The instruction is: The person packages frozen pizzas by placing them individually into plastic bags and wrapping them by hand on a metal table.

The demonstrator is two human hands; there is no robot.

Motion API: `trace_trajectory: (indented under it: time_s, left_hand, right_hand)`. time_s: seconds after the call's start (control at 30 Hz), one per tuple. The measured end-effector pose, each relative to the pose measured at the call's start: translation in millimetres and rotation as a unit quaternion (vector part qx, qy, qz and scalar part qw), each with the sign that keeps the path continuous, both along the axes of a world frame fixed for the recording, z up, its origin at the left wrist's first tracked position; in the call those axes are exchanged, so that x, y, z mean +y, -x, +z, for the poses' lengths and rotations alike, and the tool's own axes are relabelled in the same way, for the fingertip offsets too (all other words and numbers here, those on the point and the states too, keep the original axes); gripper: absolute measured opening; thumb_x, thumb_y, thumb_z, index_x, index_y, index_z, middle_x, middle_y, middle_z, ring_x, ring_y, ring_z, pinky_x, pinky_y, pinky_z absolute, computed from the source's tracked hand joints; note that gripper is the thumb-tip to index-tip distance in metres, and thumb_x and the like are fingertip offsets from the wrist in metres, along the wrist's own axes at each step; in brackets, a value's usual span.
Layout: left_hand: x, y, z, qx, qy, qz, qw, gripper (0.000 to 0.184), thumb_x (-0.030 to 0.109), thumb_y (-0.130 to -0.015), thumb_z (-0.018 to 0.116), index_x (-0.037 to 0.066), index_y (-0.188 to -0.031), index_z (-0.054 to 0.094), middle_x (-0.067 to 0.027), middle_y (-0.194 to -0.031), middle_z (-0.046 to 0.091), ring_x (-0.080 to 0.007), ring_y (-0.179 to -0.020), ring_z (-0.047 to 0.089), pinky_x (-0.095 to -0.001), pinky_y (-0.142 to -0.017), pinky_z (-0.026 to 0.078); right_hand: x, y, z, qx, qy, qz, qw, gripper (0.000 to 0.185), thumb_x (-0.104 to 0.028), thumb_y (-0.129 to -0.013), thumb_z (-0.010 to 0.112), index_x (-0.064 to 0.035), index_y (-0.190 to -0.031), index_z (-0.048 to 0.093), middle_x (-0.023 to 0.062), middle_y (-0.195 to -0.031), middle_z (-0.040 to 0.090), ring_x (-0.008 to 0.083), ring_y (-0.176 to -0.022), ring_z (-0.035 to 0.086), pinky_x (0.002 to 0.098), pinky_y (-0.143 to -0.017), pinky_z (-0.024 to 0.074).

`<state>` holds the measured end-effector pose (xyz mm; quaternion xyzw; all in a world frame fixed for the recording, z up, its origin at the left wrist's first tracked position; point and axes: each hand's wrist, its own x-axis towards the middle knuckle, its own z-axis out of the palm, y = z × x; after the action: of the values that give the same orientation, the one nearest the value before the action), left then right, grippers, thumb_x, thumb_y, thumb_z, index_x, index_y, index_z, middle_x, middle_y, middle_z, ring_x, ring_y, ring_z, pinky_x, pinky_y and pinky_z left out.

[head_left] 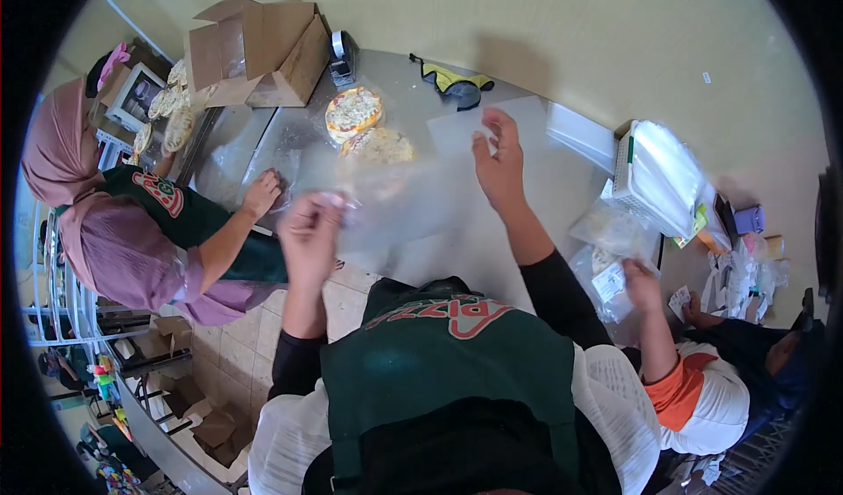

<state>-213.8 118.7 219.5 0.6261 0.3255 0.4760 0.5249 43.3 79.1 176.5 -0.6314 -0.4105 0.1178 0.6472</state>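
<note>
My left hand is closed, with its fingertips pinching the edge of a clear plastic bag. The bag is smeared by motion and stretches out to the right, above the table. Raised at the other side, my right hand has its thumb and fingers apart and holds nothing. Two small cheese-topped pizzas lie just beyond the bag: the far pizza shows plainly, while the near pizza is partly covered by the blurred plastic.
At left, a co-worker's hand rests by clear plastic. An open cardboard box, a tape dispenser and a yellow-black strapped item line the back. At right, another person's hand touches bagged pizzas near a white basket.
</note>
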Motion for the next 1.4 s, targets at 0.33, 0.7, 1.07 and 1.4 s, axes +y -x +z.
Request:
trace_trajectory:
  time_s: [0.33, 0.7, 1.07, 1.4]
  left_hand:
    - [48.1, 11.5, 58.8, 0.273, -0.53, 0.186, 0.781, 0.021, -0.007, -0.065, 0.065, 0.003, -0.081, 0.055, -0.0131, -0.089, 0.062, -0.0314, -0.083, 0.061, -0.0338, -0.069, 0.049]
    - [77.6, 14.6, 20.0, 0.23, -0.352, 0.199, 0.885, 0.011, 0.002, -0.075, 0.068, 0.002, -0.079, 0.058, -0.0106, -0.076, 0.061, -0.0239, -0.069, 0.06, -0.0306, -0.062, 0.046]
    - [91.7, 25.2, 0.5, 0.218, -0.35, 0.16, 0.897, 0.012, 0.004, -0.076, 0.068, 0.001, -0.077, 0.056, -0.0121, -0.071, 0.06, -0.0245, -0.061, 0.056, -0.0307, -0.058, 0.044]
    - [98.8, 13.2, -2.1, 0.219, -0.315, 0.071, 0.921, 0.013, 0.009, -0.079, 0.066, 0.0, -0.086, 0.059, -0.0129, -0.072, 0.062, -0.0238, -0.063, 0.059, -0.0318, -0.061, 0.046]
  right_hand:
    - [32.0, 96.2, -107.5, 0.618, 0.209, 0.082, 0.753, 0.035, -0.033, -0.079, 0.063, -0.0101, -0.102, 0.05, 0.0038, -0.087, 0.049, 0.0185, -0.074, 0.051, 0.0332, -0.065, 0.0423]
    - [66.8, 120.6, -69.7, 0.609, 0.132, -0.016, 0.782, 0.038, -0.011, -0.072, 0.071, 0.0083, -0.1, 0.053, 0.0162, -0.09, 0.058, 0.0271, -0.077, 0.061, 0.0392, -0.058, 0.0504]
    - [80.7, 120.3, -70.3, 0.623, 0.043, -0.021, 0.781, 0.044, 0.002, -0.07, 0.062, 0.0061, -0.109, 0.044, 0.0182, -0.097, 0.056, 0.032, -0.082, 0.062, 0.0447, -0.061, 0.0544]
    - [70.5, 108.0, -86.2, 0.628, -0.137, 0.103, 0.759, 0.053, 0.005, -0.067, 0.057, 0.004, -0.118, 0.041, 0.0169, -0.108, 0.054, 0.0305, -0.1, 0.057, 0.0453, -0.084, 0.0498]
